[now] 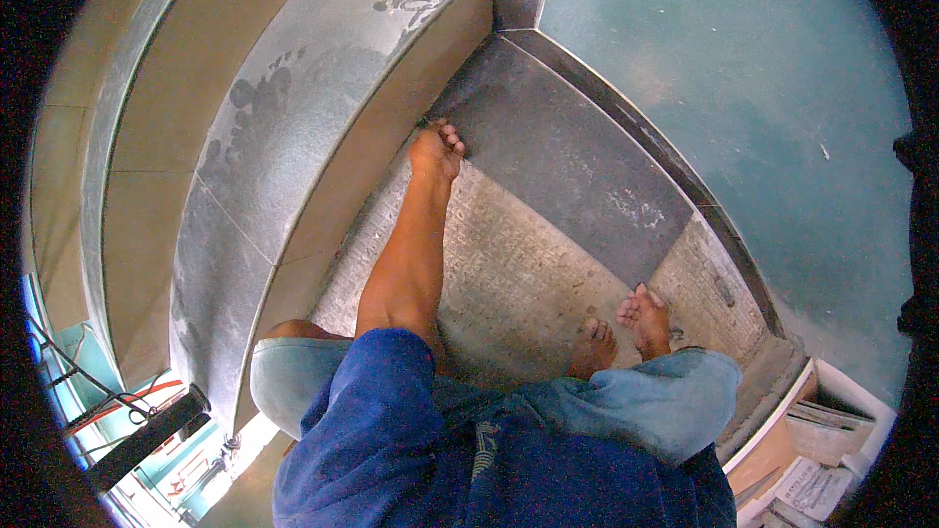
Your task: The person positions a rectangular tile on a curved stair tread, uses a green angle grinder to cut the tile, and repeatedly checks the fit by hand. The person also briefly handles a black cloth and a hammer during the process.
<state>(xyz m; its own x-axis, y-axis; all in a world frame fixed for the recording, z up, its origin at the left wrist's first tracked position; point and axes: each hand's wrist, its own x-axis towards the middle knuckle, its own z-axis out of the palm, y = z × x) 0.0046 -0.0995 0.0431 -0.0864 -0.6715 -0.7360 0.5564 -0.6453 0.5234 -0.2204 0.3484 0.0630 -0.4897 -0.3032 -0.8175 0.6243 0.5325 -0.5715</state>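
Observation:
My left arm reaches far forward, and my left hand [437, 149] rests low beside the riser [391, 122] of a tiled step. Its fingers are curled closed; whatever they may hold is too small or hidden to make out. The hand lies at the near left corner of a dark grey floor tile [577, 147]. Rough bare concrete [509, 244] spreads on the near side of that tile. Two bare feet show at the right, one foot [594, 347] beside the other foot [646, 321], below my denim-covered knee [685, 391]. My right hand does not show.
Curved grey steps [293, 108] with wet dark marks rise at the left. A narrow dark edging [626, 117] divides the work area from a blue-green floor [724, 88]. At the lower right stands an open box [831, 420] with flat pieces; a dark bar [147, 440] is at the lower left.

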